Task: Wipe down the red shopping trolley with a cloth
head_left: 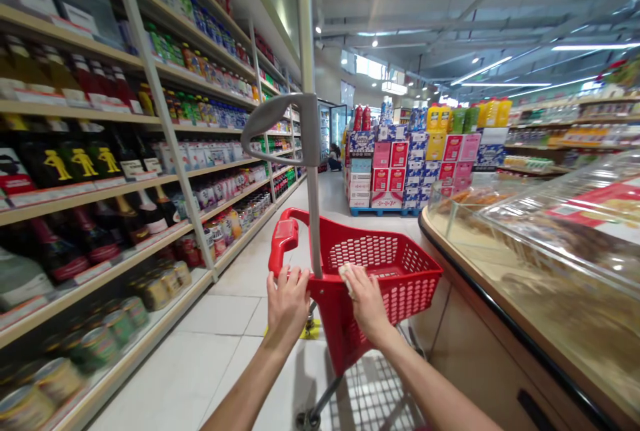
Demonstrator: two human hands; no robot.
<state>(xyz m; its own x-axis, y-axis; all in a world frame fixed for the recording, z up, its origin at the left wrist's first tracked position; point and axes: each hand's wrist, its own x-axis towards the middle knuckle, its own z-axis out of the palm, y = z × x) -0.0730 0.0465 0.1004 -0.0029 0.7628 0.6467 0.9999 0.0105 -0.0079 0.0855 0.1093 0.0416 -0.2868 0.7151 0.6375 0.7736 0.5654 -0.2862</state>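
Basket (415,297), red and pierced with slots, sits straight ahead of the person, its body reaching from 12 toward 2 o'clock of the hands, and both hands touch its near side. The left hand (289,307) lies over the rim beside the foot of the red handle (285,236), which stands at 11 o'clock; whether its fingers grip or merely rest cannot be told. The right hand (367,301) pinches a pale wad (345,269), perhaps cloth or tissue, against the rim, fingers bent over it. Between the two hands a pole (314,217) rises nearly upright from the rim, with a grey loop (280,127) jutting toward 11 o'clock. The basket's longer span seems to run slantwise toward 2 o'clock, so the right hand is nearer its middle and the left nearer the handle. As for writing, nothing reads surely: the boxes (389,177) stacked at 1 o'clock carry red and pink panels with characters too small to make out, dark bottles (83,163) on the shelves (80,196) at 10 o'clock show yellow figures on their labels, and a pack (595,211) atop the glass case (475,351) at 2 o'clock has a red and white label that is blurred.
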